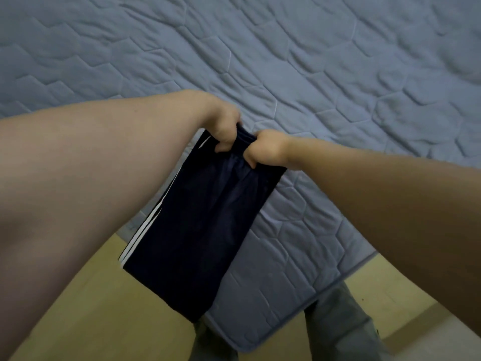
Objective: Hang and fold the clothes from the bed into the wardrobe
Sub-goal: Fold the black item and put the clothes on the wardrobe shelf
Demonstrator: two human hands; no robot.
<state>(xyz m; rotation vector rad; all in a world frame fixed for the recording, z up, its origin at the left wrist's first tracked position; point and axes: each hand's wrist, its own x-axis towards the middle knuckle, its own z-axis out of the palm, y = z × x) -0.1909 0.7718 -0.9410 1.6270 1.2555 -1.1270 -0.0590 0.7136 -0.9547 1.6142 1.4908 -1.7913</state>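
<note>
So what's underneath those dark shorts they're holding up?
The dark shorts, gripped by the left hand and right hand, hang over the blue mattress edge and tan floor. Whatever lies directly behind the cloth is hidden.

shorts (197, 225) hang before bed (312, 74) | left hand (223, 128) beside right hand (265, 149)

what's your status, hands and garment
Left hand and right hand both gripping navy garment at its gathered top edge. Garment hanging above the bed corner. Nothing in the way.
</note>
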